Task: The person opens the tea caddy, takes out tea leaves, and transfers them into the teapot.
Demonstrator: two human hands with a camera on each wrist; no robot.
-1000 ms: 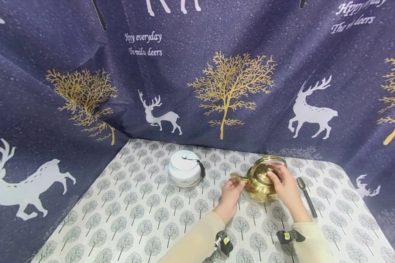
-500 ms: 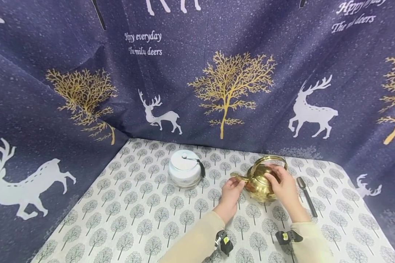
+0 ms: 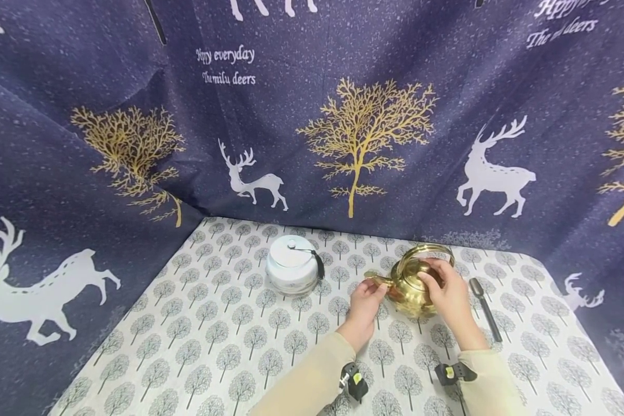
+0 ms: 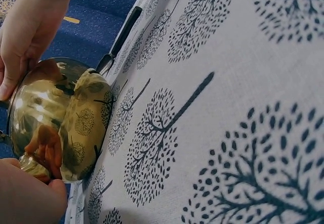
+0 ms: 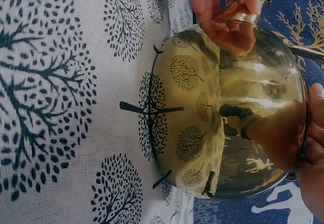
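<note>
A shiny brass teapot [image 3: 412, 297] sits on the patterned cloth, right of centre in the head view, its hoop handle [image 3: 430, 247] standing up. My left hand [image 3: 364, 303] pinches the spout [image 3: 379, 281] between thumb and fingers. From the right, my right hand [image 3: 449, 293] reaches over the top, thumb and fingers bent around the teapot lid [image 3: 415, 270]; the fingers partly hide it. In the right wrist view, the rounded teapot body [image 5: 217, 112] fills the middle, with the right hand [image 5: 311, 153] at its top rim. The left wrist view shows the left hand [image 4: 30, 196] at the spout.
A white lidded jar [image 3: 292, 268] with a dark tassel stands left of the teapot. A dark-handled spoon [image 3: 485, 310] lies to the right. Behind, a blue curtain [image 3: 270, 127] with deer and trees borders the tree-print tablecloth [image 3: 229, 352].
The right hand's thumb and fingers have shifted very slightly left over the lid. The left hand stays on the spout, and the teapot keeps its place.
</note>
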